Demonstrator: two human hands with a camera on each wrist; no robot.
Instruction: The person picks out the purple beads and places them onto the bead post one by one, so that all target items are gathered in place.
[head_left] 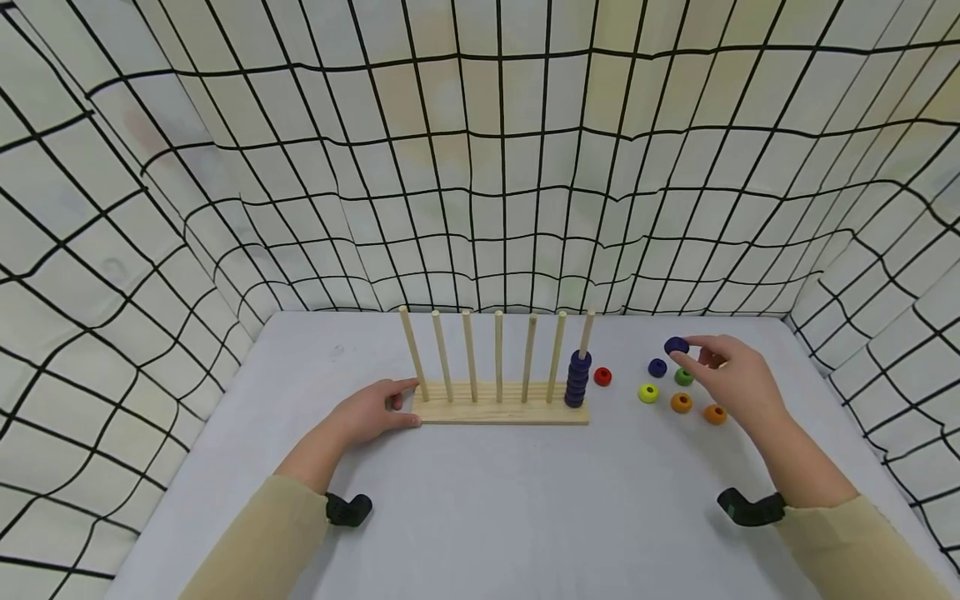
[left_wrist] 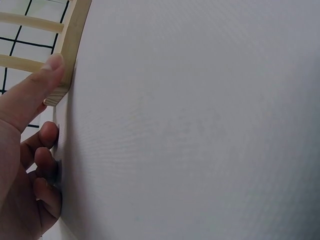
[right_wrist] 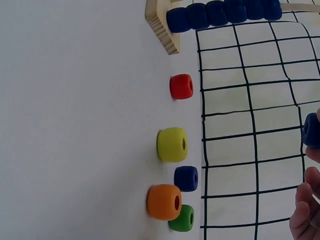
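A wooden peg rack (head_left: 495, 414) with several upright pegs stands on the table. Its rightmost peg carries a stack of dark blue beads (head_left: 577, 379); the other pegs are bare. My left hand (head_left: 369, 412) pinches the rack's left end, thumb at the front edge and index finger behind, its other fingers curled near the tabletop in the left wrist view. Between thumb and fingertips of my right hand (head_left: 733, 375) is a dark blue bead (head_left: 677, 345), held above the loose beads. That bead also shows at the right edge of the right wrist view, its hole visible (right_wrist: 311, 131).
Right of the rack lie a red bead (head_left: 602, 377), a yellow bead (head_left: 648, 393), another blue bead (head_left: 657, 367), a green bead (head_left: 683, 377) and two orange beads, one nearer (head_left: 715, 414). A black wire grid (head_left: 502, 192) encloses the white table (head_left: 480, 500) at back and sides.
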